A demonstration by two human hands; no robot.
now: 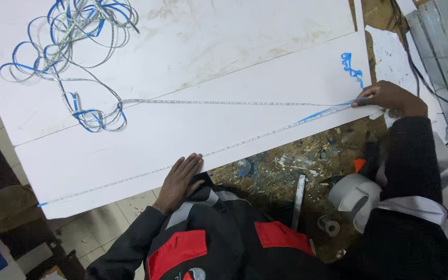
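The left hand lies flat, fingers together, on the smooth white board, while the right hand apparently pinches the thin flexible strip.

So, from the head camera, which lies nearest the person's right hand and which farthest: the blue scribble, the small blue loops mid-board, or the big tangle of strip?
From the right hand:
1. Blue scribble, just above the hand at the board's right end.
2. Small blue loops, left of the middle.
3. Big tangle of strip, far top-left corner.

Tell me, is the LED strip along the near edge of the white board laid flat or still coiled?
Partly both. One length of the LED strip lies straight along the white board; the rest sits in a loose tangle.
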